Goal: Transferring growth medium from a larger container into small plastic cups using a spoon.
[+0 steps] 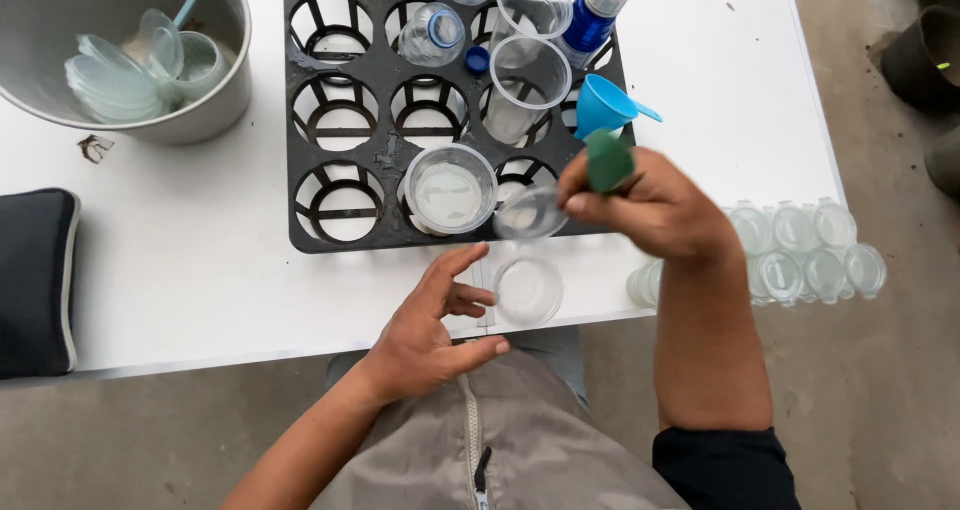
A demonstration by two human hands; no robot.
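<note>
While the left hand (432, 332) hovers open at 6 o'clock, fingers spread and holding nothing, the small clear cup (528, 290) sits just beside it at the table (200, 270) edge. At 3 o'clock the right hand (650, 205) pinches a blurred clear lid (530, 213) and a dark green piece (608, 162). Judgement: steady the cup with the left, bring the lid down level. Beyond, 12 o'clock: black tray (380, 145), blue funnel (603, 105), bottles.

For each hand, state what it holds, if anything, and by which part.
The right hand pinches a green object; motion blur hides exactly where the grip sits. The left hand holds nothing, open beside a clear cup.
</note>
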